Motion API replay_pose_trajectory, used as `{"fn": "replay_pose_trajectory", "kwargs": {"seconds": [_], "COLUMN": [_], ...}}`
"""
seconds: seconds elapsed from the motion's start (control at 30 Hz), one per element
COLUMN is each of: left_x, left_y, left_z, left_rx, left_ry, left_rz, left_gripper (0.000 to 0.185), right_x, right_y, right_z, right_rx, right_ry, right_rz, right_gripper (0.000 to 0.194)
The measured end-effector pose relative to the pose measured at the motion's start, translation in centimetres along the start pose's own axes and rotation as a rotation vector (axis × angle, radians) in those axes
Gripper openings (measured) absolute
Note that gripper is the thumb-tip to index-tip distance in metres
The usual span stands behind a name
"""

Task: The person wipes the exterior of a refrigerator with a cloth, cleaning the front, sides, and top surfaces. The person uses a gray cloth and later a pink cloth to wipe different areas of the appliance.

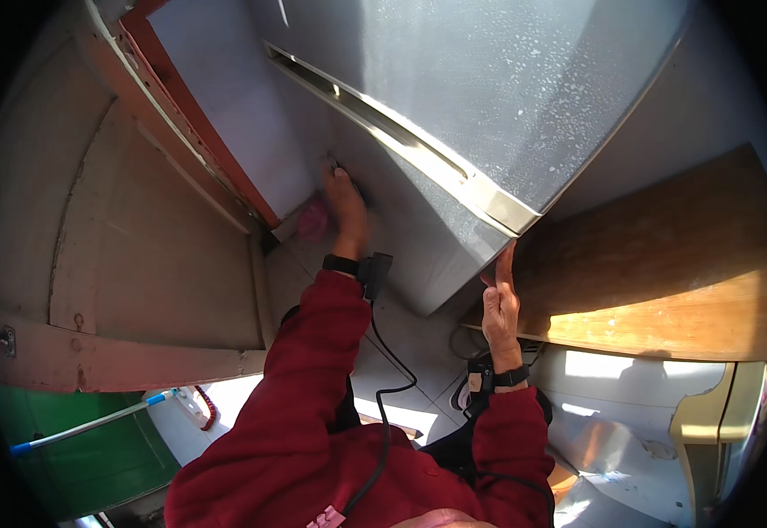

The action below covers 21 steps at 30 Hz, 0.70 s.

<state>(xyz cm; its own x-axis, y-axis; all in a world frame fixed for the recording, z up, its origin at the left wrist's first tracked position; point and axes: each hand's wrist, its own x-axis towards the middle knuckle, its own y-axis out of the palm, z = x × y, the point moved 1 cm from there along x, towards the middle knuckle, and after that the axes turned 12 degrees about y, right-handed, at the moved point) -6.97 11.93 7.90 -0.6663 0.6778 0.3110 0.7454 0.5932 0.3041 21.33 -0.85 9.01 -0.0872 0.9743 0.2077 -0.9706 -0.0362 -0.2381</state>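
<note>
A grey refrigerator (449,86) with a pale handle strip (397,138) between its doors fills the upper middle. Against its shaded lower door, at the left, is my left hand (345,204); its fingertips are blurred, and whether they hold anything is unclear. My right hand (502,310) is at the refrigerator's right side, near the end of the handle strip, fingers pointing up along the edge and partly hidden behind it. Both wrists carry black straps with small devices, and a black cable (383,393) runs from the left one. A blurred pink thing (313,220) lies beside my left hand.
A worn wooden door (159,244) stands at the left, by a red-brown frame (192,99). A wooden panel or tabletop (647,277) lies right of the refrigerator. At lower left are a green surface (93,442) and a blue-and-white pole (93,426). Floor tiles (390,317) show below.
</note>
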Motion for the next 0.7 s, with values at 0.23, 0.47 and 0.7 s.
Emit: {"fn": "replay_pose_trajectory", "kwargs": {"seconds": [0.23, 0.47, 0.7], "left_x": [-4.5, -10.5, -12.2], "left_y": [0.4, 4.6, 2.5], "left_z": [-1.1, -8.1, -4.6], "left_rx": [-0.202, 0.29, 0.271], "left_ry": [-0.207, 0.809, 0.379], "left_rz": [0.027, 0.288, 0.24], "left_gripper": [0.048, 0.07, 0.071], "right_x": [0.0, -0.2, -0.7], "right_y": [-0.2, -1.1, -0.4], "right_z": [0.9, -0.2, -1.5], "right_rx": [-0.048, -0.037, -0.113], "right_ry": [-0.022, 0.046, 0.033], "right_rz": [-0.03, -0.095, -0.159], "right_gripper": [0.074, 0.054, 0.01]}}
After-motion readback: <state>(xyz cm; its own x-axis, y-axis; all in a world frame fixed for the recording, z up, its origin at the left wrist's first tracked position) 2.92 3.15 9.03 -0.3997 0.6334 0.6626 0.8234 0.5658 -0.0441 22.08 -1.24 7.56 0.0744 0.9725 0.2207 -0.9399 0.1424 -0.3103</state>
